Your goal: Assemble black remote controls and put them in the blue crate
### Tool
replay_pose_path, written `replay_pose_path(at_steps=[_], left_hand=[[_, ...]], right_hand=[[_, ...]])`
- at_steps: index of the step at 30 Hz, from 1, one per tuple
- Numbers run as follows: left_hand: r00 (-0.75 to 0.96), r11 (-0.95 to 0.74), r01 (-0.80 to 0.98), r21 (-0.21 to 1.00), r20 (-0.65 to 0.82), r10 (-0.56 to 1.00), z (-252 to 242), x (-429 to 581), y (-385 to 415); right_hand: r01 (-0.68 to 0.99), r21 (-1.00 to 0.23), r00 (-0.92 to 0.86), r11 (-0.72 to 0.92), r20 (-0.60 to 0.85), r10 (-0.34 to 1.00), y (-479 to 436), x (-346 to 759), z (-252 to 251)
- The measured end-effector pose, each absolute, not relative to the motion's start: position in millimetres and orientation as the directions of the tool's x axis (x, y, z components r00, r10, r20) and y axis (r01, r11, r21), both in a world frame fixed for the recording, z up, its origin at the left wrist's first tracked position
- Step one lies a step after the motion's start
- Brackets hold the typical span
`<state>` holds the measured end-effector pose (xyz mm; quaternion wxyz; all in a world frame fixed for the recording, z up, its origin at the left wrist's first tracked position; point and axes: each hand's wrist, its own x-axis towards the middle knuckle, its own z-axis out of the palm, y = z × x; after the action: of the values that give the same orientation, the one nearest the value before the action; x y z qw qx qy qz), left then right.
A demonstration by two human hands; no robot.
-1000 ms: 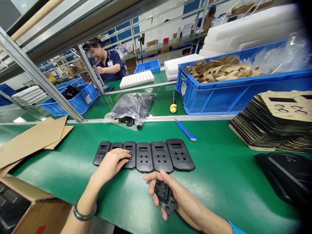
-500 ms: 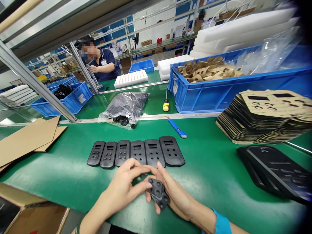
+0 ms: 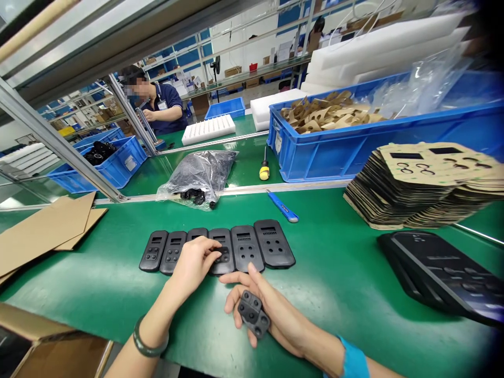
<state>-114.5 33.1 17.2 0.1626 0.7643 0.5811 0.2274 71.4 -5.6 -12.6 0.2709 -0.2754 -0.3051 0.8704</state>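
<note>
A row of several black plastic covers (image 3: 272,247) lies on the green bench, each with a small window and button holes. My left hand (image 3: 196,258) is over the fourth cover from the left (image 3: 219,236). Its thumb and index finger are pinched on a black rubber button pad (image 3: 223,254) at that cover's holes; the fingers partly hide the pad. Nearer to me, my right hand (image 3: 271,310) is turned palm up, with a small stack of rubber button pads (image 3: 252,315) resting in its loosely curled fingers. The third cover (image 3: 197,233) is partly behind my left hand.
Behind the covers lie a blue utility knife (image 3: 283,207), a yellow-handled screwdriver (image 3: 264,170) and a plastic bag of black parts (image 3: 205,176). Stacked adhesive sheets (image 3: 405,194), black panels (image 3: 441,273) and a blue bin (image 3: 318,160) are right. Cardboard (image 3: 43,226) lies left. A co-worker (image 3: 165,107) sits beyond.
My left hand has moved from the pads in my right hand, up and left to the fourth cover, where dark buttons now show. My right hand stays nearly in place, fingers slightly more spread.
</note>
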Motion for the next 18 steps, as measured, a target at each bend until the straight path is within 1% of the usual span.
replay_pose_path(at_steps=[5,8,11,12,14,16,18], left_hand=[[0.259,-0.312,0.851,0.422,0.180,0.949,7,-117,35],[0.283,-0.332,0.856,0.397,0.178,0.943,5,-120,34],[0.272,-0.331,0.862,0.383,0.201,0.941,11,-118,29],[0.262,-0.327,0.857,0.399,0.210,0.942,14,-117,25],[0.273,-0.331,0.813,0.479,0.188,0.943,24,-110,14],[0.347,-0.343,0.745,0.572,0.106,0.932,33,-101,1],[0.440,-0.361,0.717,0.597,0.015,0.898,39,-91,-11]], right_hand=[[-0.302,-0.703,-0.691,-0.644,-0.304,0.656,-6,71,-13],[-0.304,-0.700,-0.686,-0.647,-0.310,0.658,-6,71,-11],[-0.323,-0.680,-0.678,-0.658,-0.318,0.662,-5,71,-10],[-0.334,-0.673,-0.676,-0.660,-0.317,0.665,-5,71,-10],[-0.356,-0.667,-0.678,-0.655,-0.299,0.672,-5,71,-10],[-0.380,-0.667,-0.676,-0.641,-0.273,0.685,-6,71,-11],[-0.396,-0.675,-0.656,-0.623,-0.267,0.706,-7,70,-13]])
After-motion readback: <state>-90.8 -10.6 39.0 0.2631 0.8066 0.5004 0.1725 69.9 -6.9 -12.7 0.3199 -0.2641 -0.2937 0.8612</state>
